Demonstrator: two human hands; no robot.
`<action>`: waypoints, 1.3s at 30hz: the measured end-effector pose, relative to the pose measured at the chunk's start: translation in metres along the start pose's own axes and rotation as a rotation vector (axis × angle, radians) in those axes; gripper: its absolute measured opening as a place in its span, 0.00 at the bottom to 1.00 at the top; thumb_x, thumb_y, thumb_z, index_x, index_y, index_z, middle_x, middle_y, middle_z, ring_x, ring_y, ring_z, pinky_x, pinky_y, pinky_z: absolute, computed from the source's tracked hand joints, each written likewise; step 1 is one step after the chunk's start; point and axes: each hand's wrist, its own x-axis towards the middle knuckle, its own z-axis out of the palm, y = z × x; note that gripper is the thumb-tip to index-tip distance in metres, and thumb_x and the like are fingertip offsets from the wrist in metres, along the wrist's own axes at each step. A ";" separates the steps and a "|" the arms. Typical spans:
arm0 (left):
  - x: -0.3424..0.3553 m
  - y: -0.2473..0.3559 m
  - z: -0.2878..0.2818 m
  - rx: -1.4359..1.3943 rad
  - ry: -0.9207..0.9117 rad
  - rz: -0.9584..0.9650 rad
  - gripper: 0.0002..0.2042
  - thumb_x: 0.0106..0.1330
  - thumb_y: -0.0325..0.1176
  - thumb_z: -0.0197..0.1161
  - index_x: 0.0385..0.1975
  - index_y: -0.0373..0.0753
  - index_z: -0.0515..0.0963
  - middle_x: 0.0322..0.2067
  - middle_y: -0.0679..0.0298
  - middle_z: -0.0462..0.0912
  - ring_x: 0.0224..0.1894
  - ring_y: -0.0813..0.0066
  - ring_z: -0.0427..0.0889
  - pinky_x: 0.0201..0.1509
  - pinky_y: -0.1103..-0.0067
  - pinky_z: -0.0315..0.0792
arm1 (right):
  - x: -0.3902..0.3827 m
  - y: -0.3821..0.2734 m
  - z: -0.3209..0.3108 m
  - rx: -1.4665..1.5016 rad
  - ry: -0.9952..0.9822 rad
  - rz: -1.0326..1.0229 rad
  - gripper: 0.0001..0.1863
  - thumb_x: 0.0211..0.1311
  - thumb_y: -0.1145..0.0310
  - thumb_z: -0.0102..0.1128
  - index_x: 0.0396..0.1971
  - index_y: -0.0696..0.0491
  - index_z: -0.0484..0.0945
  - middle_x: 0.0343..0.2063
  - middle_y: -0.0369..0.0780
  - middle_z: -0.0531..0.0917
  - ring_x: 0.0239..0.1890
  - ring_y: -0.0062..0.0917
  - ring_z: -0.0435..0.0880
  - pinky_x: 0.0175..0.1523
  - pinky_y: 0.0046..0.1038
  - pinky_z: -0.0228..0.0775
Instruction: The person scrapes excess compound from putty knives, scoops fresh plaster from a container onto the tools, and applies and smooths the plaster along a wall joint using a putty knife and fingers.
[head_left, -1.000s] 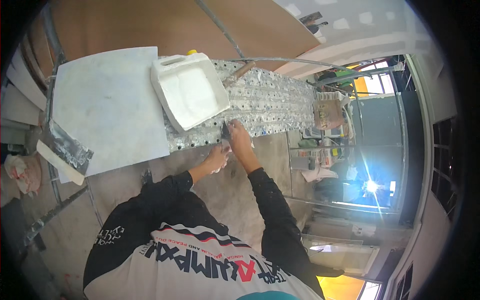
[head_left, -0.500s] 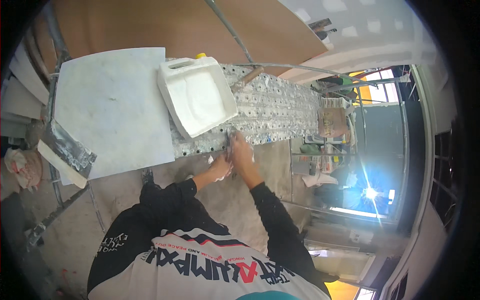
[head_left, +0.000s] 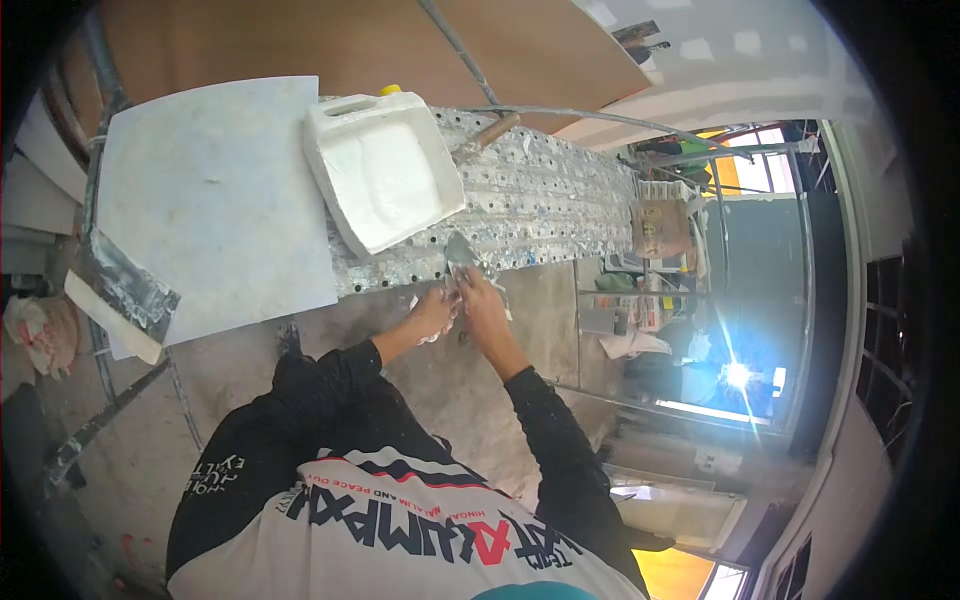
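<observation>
In front of my body, over the plank's near edge, my two hands are close together. My right hand [head_left: 483, 303] grips a putty knife [head_left: 461, 249], whose grey blade points away from me. My left hand [head_left: 432, 314] is closed right beside it, fingers bent in toward the knife. White smears or scraps show around its fingers, and what it holds cannot be made out. Beyond the hands, a cut-open white jug [head_left: 385, 185] with a yellow cap lies on its side, white compound inside.
The perforated metal plank [head_left: 560, 205] is spattered with compound. On it lie a white board [head_left: 215, 200], a wide taping blade [head_left: 130, 290] at the left, and a wooden-handled tool [head_left: 490, 135] behind the jug. Scaffold tubes [head_left: 465, 55] surround it; a brown bag [head_left: 662, 228] stands at the far right end.
The putty knife's blade shows more clearly now, pointing away from me above my right hand. Both hands stay close together, and the whole view has shifted slightly.
</observation>
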 end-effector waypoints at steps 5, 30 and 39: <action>-0.003 0.002 0.000 -0.008 0.028 0.004 0.08 0.75 0.33 0.47 0.39 0.36 0.69 0.23 0.66 0.73 0.16 0.78 0.71 0.16 0.78 0.63 | 0.005 -0.009 -0.004 0.000 -0.085 0.100 0.20 0.53 0.78 0.55 0.48 0.60 0.77 0.47 0.48 0.77 0.47 0.43 0.80 0.51 0.38 0.74; -0.006 -0.024 -0.001 -0.106 -0.047 -0.018 0.12 0.76 0.42 0.53 0.39 0.37 0.69 0.19 0.68 0.69 0.16 0.79 0.69 0.16 0.78 0.63 | 0.053 -0.004 0.013 -0.019 0.148 0.124 0.10 0.57 0.80 0.50 0.38 0.63 0.77 0.41 0.51 0.76 0.42 0.49 0.80 0.45 0.43 0.75; 0.009 -0.046 -0.002 -0.100 0.066 -0.095 0.09 0.75 0.38 0.52 0.42 0.38 0.67 0.25 0.66 0.74 0.18 0.77 0.71 0.18 0.78 0.65 | 0.027 -0.021 0.012 -0.033 0.124 0.050 0.14 0.56 0.78 0.52 0.43 0.62 0.76 0.41 0.50 0.76 0.41 0.47 0.80 0.45 0.41 0.75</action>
